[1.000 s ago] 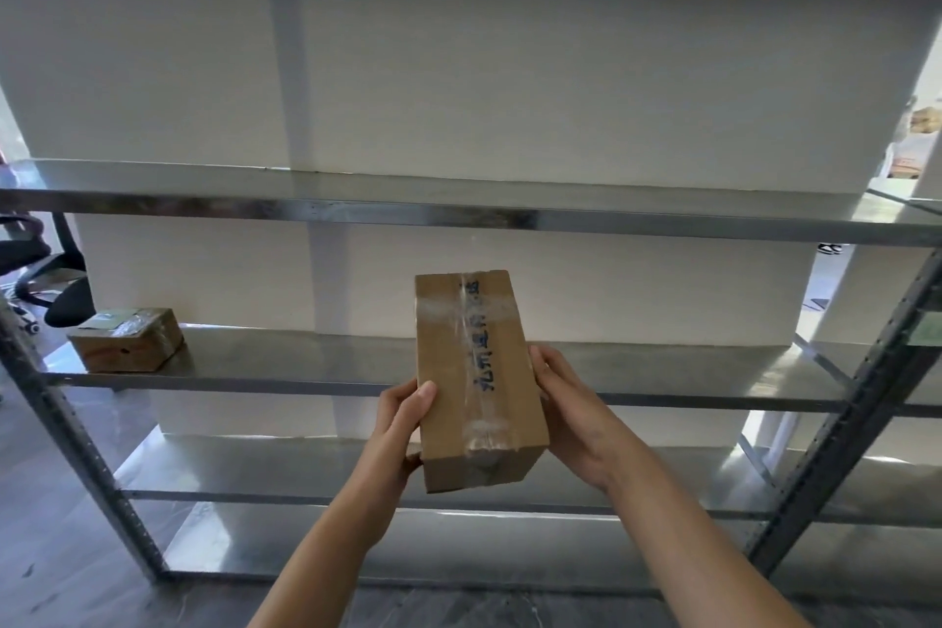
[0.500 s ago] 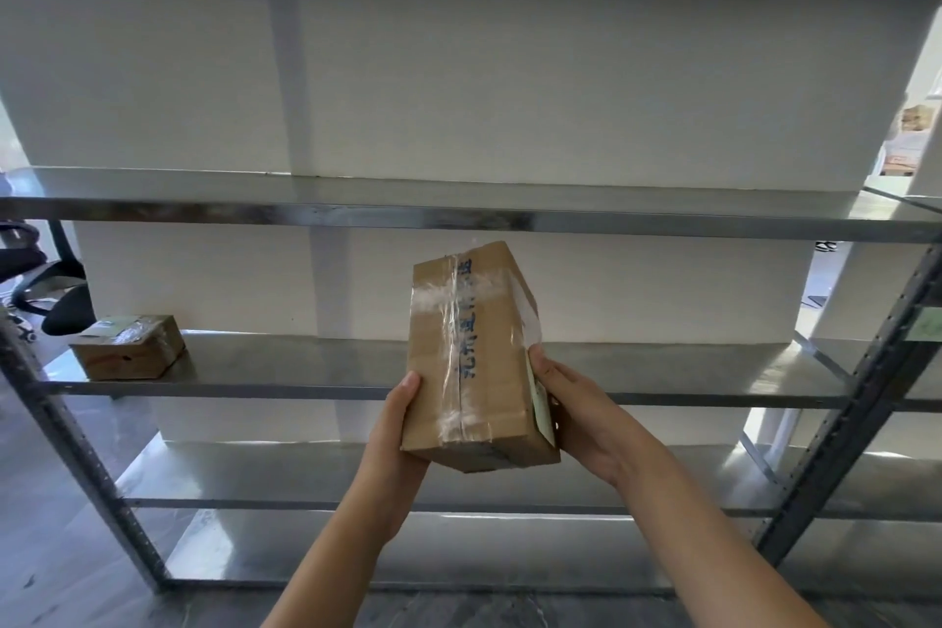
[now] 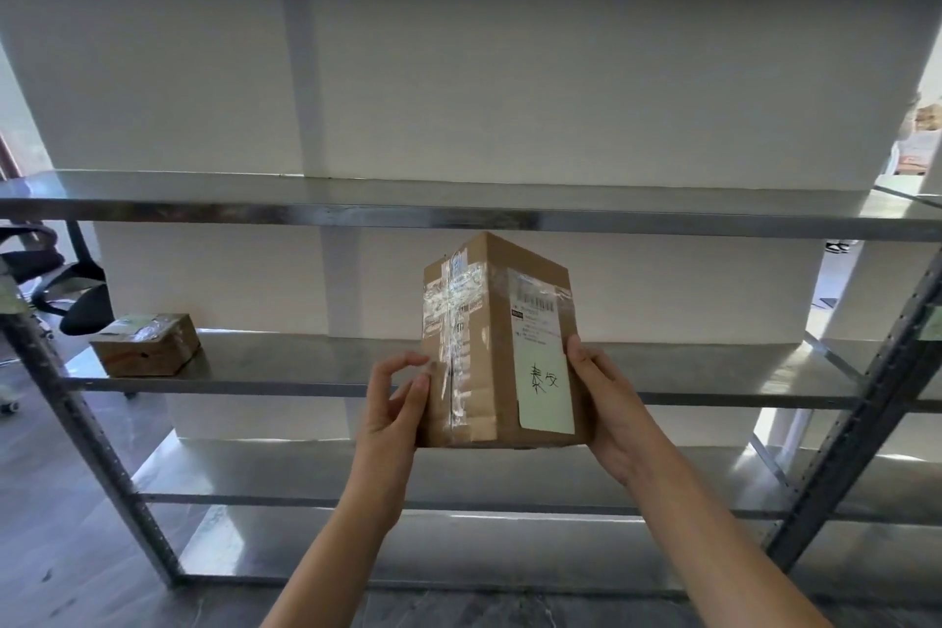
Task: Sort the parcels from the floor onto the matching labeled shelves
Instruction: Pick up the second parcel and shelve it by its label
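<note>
I hold a brown cardboard parcel (image 3: 484,321) upright in front of a metal shelving rack (image 3: 459,214). Clear tape crosses its left face, and a white shipping label with handwritten characters covers its right face. My left hand (image 3: 395,403) touches the parcel's lower left edge with fingertips. Against the lower right side presses my right hand (image 3: 606,403), supporting it. A second, smaller taped parcel (image 3: 148,344) lies on the left end of the middle shelf (image 3: 306,372).
The rack has several steel shelves with slotted uprights at left (image 3: 76,423) and right (image 3: 861,423). A white wall stands behind it. A black office chair (image 3: 66,296) sits at far left on the dark floor.
The parcel has been turned about its upright axis, so the labelled side now faces me. My left hand loosened to a fingertip hold, and the view moved closer to the rack.
</note>
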Available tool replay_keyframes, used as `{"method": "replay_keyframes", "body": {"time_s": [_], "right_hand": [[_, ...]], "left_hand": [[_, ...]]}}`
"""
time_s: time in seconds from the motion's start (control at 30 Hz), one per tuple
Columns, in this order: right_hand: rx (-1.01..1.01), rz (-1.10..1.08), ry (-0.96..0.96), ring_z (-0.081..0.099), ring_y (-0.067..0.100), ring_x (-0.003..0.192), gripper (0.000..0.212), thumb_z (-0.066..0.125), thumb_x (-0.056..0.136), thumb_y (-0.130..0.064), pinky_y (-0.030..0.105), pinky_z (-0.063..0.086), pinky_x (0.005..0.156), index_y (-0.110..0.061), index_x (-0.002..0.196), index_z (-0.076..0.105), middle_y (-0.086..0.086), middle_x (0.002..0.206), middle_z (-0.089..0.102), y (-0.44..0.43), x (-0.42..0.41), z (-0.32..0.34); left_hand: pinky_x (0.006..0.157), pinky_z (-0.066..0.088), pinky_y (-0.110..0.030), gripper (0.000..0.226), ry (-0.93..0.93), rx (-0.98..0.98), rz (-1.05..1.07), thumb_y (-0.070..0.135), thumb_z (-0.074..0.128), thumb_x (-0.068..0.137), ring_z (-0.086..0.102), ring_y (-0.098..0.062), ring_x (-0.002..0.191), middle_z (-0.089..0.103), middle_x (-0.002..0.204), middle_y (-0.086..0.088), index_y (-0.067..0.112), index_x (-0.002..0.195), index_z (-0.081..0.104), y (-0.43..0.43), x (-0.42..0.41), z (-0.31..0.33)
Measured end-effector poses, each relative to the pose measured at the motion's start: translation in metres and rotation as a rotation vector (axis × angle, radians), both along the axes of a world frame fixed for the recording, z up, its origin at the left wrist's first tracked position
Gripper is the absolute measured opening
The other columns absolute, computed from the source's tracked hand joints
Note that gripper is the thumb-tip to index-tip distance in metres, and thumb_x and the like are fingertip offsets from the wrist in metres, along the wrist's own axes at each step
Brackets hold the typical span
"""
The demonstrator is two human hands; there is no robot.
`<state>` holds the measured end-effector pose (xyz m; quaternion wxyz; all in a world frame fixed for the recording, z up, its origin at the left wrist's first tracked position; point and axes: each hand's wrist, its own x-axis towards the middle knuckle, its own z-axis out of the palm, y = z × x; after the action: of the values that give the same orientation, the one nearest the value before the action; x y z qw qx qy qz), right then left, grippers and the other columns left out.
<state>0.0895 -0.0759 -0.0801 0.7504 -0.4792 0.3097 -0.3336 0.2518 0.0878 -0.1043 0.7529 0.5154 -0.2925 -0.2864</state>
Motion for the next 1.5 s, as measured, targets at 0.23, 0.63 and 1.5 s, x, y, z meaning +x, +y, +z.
{"method": "replay_keyframes", "body": {"time_s": [0.23,0.63,1.5], "right_hand": [[0.033,0.034,-0.059,0.074,0.024,0.105,0.043,0.039,0.106,-0.044,0.040,0.058,0.080,-0.018,0.131,0.062,0.009,0.118,0.075,-0.001,-0.011,0.003],[-0.041,-0.034,-0.063,0.061,0.020,0.099,0.017,0.055,0.101,-0.028,0.036,0.045,0.075,-0.017,0.107,0.066,0.003,0.102,0.076,-0.004,-0.010,-0.005],[-0.044,0.249,-0.237,0.064,0.025,0.124,0.036,0.049,0.103,-0.033,0.054,0.047,0.107,-0.035,0.137,0.060,0.002,0.132,0.069,0.058,0.103,0.012]], "left_hand": [[0.070,0.062,-0.033,0.028,-0.128,0.027,-0.024,0.016,0.046,0.105,0.073,-0.024,0.087,0.076,0.102,-0.006,0.026,0.125,0.062,-0.002,-0.007,-0.003],[0.067,0.057,-0.018,0.030,-0.173,0.075,0.093,0.022,0.049,0.103,0.070,-0.005,0.092,0.069,0.116,-0.001,0.025,0.131,0.060,-0.014,-0.019,-0.015],[0.070,0.057,-0.016,0.033,-0.181,0.096,0.354,0.033,0.040,0.105,0.068,-0.002,0.101,0.066,0.120,0.001,0.025,0.134,0.056,0.047,0.061,-0.010]]}}
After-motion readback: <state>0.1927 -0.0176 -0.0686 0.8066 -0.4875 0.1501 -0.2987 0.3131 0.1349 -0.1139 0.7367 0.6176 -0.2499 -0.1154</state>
